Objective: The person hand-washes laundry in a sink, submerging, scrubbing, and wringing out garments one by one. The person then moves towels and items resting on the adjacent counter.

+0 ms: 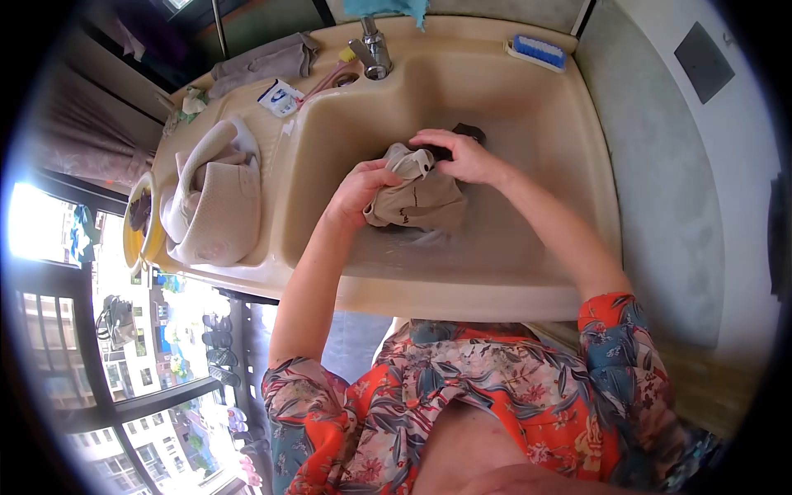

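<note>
A wet beige cloth garment [425, 202] with small dark marks is bunched above the cloudy water in the cream sink [330, 115]. My left hand [359, 191] grips its left side, thumb on top of the fabric. At its upper right edge, my right hand [466, 158] curls its fingers around the cloth. Dark fabric [470, 132] shows behind and under the right hand; whether it belongs to the garment I cannot tell. The garment's lower edge hangs at the water surface.
Left of the basin stands a whitish basket-like bag [219, 206] beside a yellow bucket [136, 235]. The faucet [375, 54] rises behind the basin. A blue-and-white scrub brush [538, 51] lies on the back right rim. A grey cloth [264, 64] and a white packet [280, 98] lie back left.
</note>
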The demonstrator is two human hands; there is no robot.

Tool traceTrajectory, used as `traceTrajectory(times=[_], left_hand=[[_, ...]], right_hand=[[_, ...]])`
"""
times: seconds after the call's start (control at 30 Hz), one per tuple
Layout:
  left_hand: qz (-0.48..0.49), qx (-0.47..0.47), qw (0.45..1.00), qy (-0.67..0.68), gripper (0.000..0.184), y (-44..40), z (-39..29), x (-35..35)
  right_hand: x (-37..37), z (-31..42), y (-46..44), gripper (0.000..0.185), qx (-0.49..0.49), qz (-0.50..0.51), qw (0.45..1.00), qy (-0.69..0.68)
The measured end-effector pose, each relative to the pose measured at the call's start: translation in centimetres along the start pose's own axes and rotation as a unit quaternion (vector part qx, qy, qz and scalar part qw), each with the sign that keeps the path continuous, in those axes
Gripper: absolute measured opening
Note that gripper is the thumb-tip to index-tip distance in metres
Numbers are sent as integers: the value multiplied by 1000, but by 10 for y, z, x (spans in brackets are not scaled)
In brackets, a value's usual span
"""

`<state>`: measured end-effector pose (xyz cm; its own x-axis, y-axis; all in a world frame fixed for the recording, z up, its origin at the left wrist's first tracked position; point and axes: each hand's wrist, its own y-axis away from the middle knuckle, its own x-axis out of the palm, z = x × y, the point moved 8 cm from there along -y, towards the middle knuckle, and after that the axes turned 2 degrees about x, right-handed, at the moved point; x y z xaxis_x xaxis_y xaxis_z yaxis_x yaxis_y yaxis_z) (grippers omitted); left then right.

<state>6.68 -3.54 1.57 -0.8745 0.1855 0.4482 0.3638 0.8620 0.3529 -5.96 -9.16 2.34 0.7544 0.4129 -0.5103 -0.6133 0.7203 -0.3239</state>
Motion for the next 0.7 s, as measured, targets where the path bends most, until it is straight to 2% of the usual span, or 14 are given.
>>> traceTrajectory(times=[0.03, 0.07, 0.17, 0.2, 0.27, 0.3, 0.33, 0.43, 0.53, 0.63, 0.67, 0.7], left_hand=[[23, 3, 999, -26, 26, 2, -7, 7], [47, 6, 998, -52, 26, 4, -14, 12], [64, 16, 984, -165, 26, 26, -43, 28], [60, 19, 976, -207, 26, 32, -49, 27], [13, 33, 953, -301, 31, 42, -59, 5], [-10, 40, 937, -347, 34, 47, -65, -6], [-69, 11, 899, -433, 33, 53, -70, -24], [-104, 26, 848, -519, 30, 52, -66, -57], [-149, 18, 863, -481, 26, 63, -72, -57], [-93, 145, 909, -379, 25, 53, -67, -71], [-105, 147, 898, -401, 25, 39, -53, -86], [-116, 150, 887, -422, 25, 25, -42, -94]], right_hand=[[16, -6, -4, 45, -16, 18, 999, 36], [29, -22, -5, 39, 30, 4, 997, 78], [45, -50, -6, 32, 79, 34, 993, 82], [37, -54, -6, 24, 68, 26, 996, 53], [9, -54, -2, 22, 87, 33, 995, -31], [-9, -45, 2, 24, 117, 36, 992, -24], [-23, -45, 5, 23, 88, 11, 996, -13], [-45, -2, 14, 16, 159, 30, 986, -37], [-54, 2, 21, 12, 210, 59, 960, -178], [-78, 25, 21, 13, 191, 21, 958, -215], [-83, 21, 19, 13, 185, 0, 959, -216], [-76, 4, 20, 13, 219, -6, 954, -205]])
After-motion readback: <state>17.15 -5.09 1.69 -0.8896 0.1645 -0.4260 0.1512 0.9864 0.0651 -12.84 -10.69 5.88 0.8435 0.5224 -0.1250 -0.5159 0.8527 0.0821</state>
